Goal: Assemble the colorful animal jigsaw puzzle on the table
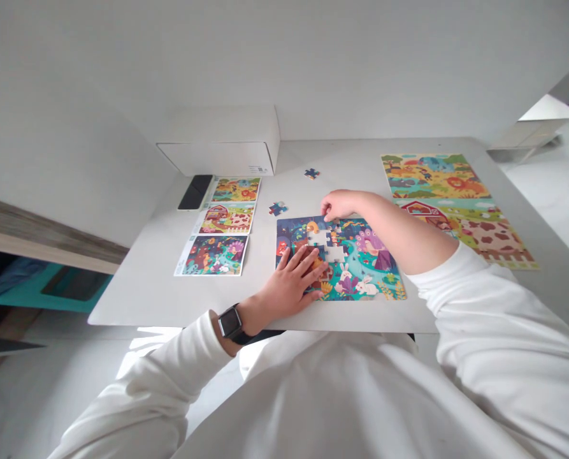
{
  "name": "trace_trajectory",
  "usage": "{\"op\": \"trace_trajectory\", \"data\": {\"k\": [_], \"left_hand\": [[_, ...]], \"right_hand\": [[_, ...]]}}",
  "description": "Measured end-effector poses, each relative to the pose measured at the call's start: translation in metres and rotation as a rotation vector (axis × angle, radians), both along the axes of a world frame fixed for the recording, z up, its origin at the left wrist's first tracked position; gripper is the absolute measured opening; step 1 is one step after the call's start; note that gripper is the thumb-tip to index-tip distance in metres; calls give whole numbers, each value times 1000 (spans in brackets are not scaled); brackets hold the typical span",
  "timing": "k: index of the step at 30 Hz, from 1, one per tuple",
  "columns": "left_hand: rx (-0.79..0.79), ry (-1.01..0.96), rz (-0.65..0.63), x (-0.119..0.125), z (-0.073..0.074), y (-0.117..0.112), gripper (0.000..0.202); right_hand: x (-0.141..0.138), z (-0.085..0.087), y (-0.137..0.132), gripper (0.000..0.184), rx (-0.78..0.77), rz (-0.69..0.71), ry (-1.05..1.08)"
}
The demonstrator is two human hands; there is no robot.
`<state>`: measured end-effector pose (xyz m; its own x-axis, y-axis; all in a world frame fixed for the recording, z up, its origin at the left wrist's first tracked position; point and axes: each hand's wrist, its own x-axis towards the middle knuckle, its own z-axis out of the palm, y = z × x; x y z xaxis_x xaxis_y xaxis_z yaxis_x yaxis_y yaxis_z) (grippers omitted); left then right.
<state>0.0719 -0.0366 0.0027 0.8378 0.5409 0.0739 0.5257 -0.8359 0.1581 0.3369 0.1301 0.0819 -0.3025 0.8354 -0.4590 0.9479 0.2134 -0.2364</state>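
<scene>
A colourful jigsaw puzzle (365, 255) with rabbits and a peacock lies mostly joined, with white gaps in its upper middle. My left hand (294, 280) rests flat on its lower left part, fingers spread, covering some of the picture. At the puzzle's top edge my right hand (338, 205) is closed, its fingertips pressed together just above the gaps; what they hold, if anything, is hidden. One loose puzzle piece (278, 208) sits off the top left corner. Farther back is another loose piece (311, 173).
Two finished puzzles, a safari one (434, 176) and a farm one (485, 233), lie at the right. To the left is a picture sheet (216, 255) with a black phone (195, 192) beside it. Behind them stands a white box (217, 156) on the white table (141, 287).
</scene>
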Motion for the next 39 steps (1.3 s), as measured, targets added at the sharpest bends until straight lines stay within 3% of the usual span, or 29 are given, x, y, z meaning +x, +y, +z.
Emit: {"op": "trace_trajectory", "data": {"k": [8,18,23,29,39], "left_hand": [[13,-11,-3,0,-1,0,68],[6,-29,-18,0,-1,1,68],[-6,-35,-27,0,1,2,68],[-18,-28,-46,-1,2,2,68],[2,5,-47,2,4,0,72]], "right_hand": [[4,-7,9,33,-168,-100,167],[5,-20,14,39,-219,-146,251],[1,-24,10,37,-213,-187,276],[2,-17,6,29,-179,-159,228],[1,-12,-4,41,-47,-89,94]]}}
